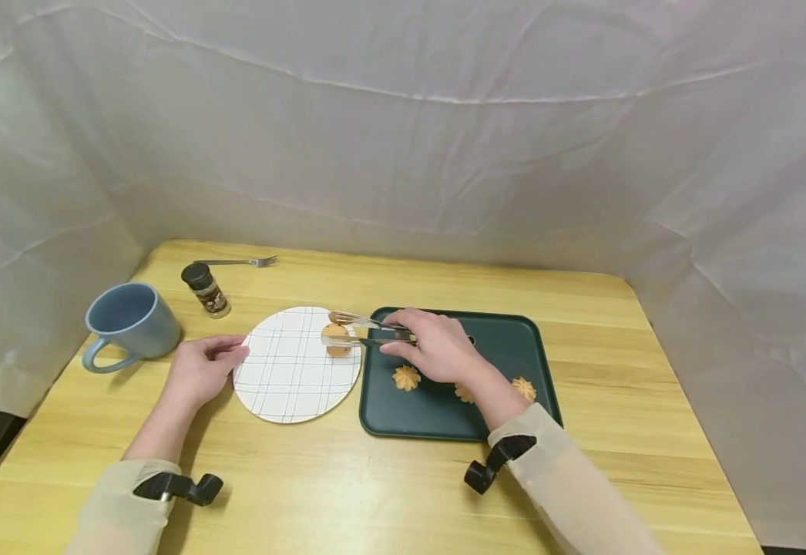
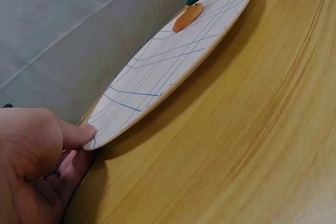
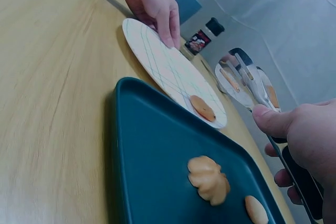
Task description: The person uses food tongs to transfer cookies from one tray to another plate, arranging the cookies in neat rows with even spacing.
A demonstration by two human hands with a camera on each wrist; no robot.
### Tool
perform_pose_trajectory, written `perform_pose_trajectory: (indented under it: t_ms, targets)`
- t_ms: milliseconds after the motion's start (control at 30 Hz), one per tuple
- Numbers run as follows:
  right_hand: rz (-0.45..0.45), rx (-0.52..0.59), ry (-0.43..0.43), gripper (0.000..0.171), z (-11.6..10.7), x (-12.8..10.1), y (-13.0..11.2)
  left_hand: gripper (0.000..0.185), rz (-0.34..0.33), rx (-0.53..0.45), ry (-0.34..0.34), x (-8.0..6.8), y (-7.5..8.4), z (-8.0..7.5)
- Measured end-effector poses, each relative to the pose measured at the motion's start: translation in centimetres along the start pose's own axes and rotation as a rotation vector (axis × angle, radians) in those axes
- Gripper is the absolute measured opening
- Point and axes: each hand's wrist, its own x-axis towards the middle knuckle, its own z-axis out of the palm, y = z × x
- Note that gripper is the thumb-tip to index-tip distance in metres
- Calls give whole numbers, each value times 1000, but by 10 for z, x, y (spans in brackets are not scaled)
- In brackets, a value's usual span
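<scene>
My left hand (image 1: 202, 370) pinches the left rim of a round white plate (image 1: 292, 378) with a blue checked pattern, thumb on top. In the left wrist view the plate lies low over the wooden table. A round golden cookie (image 3: 202, 108) lies on the plate near its right edge. My right hand (image 1: 438, 344) holds metal tongs (image 1: 368, 340), their two arms spread apart. The tongs' tips are raised above the plate and overlap the cookie in the head view. Shiny tips show orange patches in the right wrist view. A flower-shaped cookie (image 1: 406, 378) lies on the dark green tray (image 1: 417, 420).
More cookies (image 1: 523, 388) lie on the tray, partly hidden by my right arm. Left of the plate stand a blue mug (image 1: 136, 324) and a spice jar (image 1: 206, 290) with a black lid. A fork (image 1: 236, 262) lies behind them. White cloth (image 1: 403, 154) encloses the table's back.
</scene>
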Motion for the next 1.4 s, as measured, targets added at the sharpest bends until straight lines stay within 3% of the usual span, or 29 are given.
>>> perform_pose_trajectory:
  t_ms: [700, 1400]
  targets:
    - [-17, -151, -65, 48, 31, 29, -23, 42, 13, -9, 5, 1, 0, 1]
    - [2, -120, -92, 51, 34, 31, -31, 42, 3, -2, 3, -1, 0, 1]
